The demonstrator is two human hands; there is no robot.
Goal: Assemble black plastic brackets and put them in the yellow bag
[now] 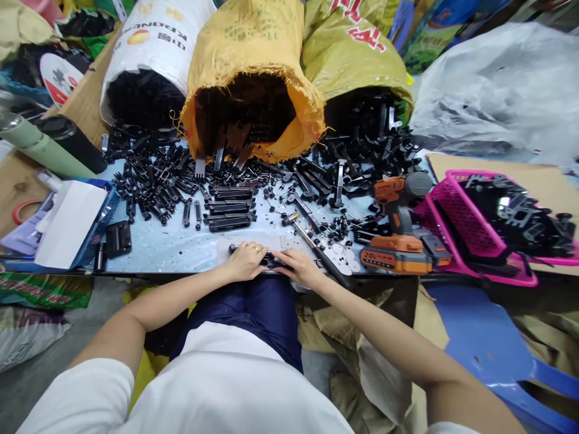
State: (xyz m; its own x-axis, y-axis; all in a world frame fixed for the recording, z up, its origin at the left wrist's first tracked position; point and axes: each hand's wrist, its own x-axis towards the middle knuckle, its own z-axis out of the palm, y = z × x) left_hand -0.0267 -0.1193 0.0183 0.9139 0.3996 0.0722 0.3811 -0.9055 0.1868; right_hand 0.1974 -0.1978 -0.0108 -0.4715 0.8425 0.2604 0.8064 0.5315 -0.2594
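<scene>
At the front edge of the table, a long narrow black plastic part (271,261) lies over a pale flat plate (222,244). My left hand (246,261) is closed over its left half, and the rounded left end sticks out past the fingers. My right hand (299,267) grips the right side with its fingertips, close to the left hand. The fingers hide most of the part. A hammer (312,244) with a black handle lies just right of my right hand. Behind my hands, several similar black parts (231,208) are lined up in a stack.
A yellow sack (253,48), a white sack (158,42) and an olive sack (357,60) spill black parts across the back. To the right stand an orange cordless drill (398,223) and a pink basket (474,217). At left are a blue bin (106,208) and green bottle (45,147).
</scene>
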